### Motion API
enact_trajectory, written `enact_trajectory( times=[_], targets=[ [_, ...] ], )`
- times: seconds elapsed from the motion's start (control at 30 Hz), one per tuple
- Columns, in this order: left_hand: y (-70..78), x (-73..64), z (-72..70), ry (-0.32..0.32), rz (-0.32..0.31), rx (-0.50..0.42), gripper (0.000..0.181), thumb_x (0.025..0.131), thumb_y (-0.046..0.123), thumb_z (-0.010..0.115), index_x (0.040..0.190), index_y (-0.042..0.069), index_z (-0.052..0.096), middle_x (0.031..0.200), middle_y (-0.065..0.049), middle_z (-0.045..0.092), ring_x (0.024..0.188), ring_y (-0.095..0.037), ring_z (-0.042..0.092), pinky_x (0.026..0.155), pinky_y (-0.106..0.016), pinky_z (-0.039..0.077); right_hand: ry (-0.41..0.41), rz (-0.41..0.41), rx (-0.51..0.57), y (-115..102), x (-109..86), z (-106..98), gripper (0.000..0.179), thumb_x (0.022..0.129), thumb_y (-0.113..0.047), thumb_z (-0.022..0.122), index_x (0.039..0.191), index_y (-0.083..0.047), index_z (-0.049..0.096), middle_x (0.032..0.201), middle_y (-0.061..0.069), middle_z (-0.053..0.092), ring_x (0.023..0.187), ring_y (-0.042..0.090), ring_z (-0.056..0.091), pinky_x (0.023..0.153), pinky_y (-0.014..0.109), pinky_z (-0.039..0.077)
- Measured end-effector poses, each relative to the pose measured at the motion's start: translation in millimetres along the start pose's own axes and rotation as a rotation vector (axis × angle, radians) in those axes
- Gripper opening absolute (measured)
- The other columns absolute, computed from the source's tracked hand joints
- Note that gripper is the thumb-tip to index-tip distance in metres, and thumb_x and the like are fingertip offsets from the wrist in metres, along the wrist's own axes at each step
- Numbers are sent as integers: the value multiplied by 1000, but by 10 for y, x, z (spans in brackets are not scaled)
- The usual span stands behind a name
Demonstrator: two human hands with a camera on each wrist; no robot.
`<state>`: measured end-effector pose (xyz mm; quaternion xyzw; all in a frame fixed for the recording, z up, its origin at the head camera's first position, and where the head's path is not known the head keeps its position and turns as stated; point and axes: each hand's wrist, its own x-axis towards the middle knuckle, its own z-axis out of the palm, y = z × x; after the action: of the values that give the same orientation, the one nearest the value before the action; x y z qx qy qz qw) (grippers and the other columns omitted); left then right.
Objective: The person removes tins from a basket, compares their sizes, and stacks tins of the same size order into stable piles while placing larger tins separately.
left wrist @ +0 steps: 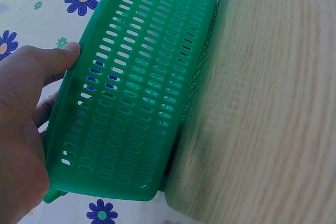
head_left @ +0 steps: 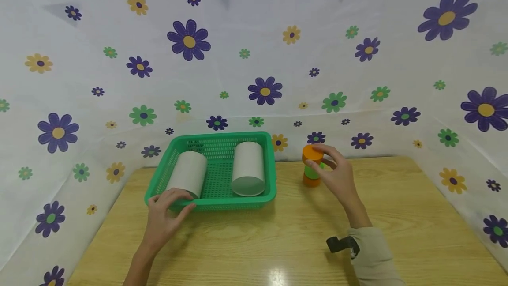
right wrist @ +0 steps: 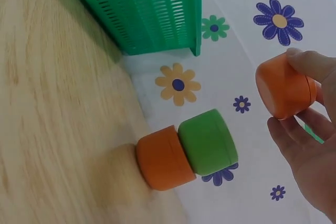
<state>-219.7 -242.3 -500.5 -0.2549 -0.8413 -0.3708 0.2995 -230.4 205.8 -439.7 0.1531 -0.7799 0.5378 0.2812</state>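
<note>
My left hand point(head_left: 163, 217) grips the near-left rim of a green slotted plastic basket point(left wrist: 131, 93), thumb on one side of the wall and fingers on the other. At the right, my right hand point(head_left: 340, 179) holds an orange cup-shaped piece point(right wrist: 283, 86) between thumb and fingers. In the right wrist view a gap shows between it and a two-piece stack. That stack is a green cup-shaped piece point(right wrist: 209, 142) standing on another orange one point(right wrist: 165, 158) on the table.
Two white cylinders, one on the left point(head_left: 188, 173) and one on the right point(head_left: 248, 167), lie inside the basket. A flower-print sheet point(head_left: 238, 74) rises behind the wooden table point(head_left: 246, 242). A black strap piece point(head_left: 342, 244) sticks out at the right sleeve.
</note>
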Motion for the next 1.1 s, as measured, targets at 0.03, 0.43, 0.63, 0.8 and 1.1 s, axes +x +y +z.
enact_trajectory(
  times=[0.03,0.43,0.63,0.8,1.1],
  targets=[
    [-4,0,1,-2,-1,-2,27,78,7,88,97,20,74,98,10,72,98,-11,62,89,-46,21,2,12,4,16,-4,-6,44,88,5,77,129,8,63,134,22,63,124,35,57,95,28,52],
    [-27,-9,13,-1,15,-3,25,79,8,88,97,19,74,98,10,72,97,-13,63,89,-49,22,20,79,5,178,-70,5,42,90,2,76,129,10,62,133,22,61,121,37,59,95,29,52],
    [-24,-3,-2,1,12,2,27,79,8,88,98,19,74,100,11,72,99,-13,63,88,-50,22,36,76,-23,301,-64,25,42,91,3,76,129,9,62,134,23,61,122,37,59,98,35,52],
    [-11,8,-13,1,14,4,26,79,8,88,98,19,74,100,10,72,99,-13,62,89,-49,22,50,71,-26,596,-50,40,43,91,0,77,131,3,63,136,18,62,124,35,59,98,33,51],
    [-28,-4,0,3,16,7,26,79,8,88,98,19,74,100,11,72,99,-14,63,88,-48,22,31,58,-15,682,-85,35,39,92,-4,78,128,1,66,135,17,62,125,36,59,99,29,49]
  ],
)
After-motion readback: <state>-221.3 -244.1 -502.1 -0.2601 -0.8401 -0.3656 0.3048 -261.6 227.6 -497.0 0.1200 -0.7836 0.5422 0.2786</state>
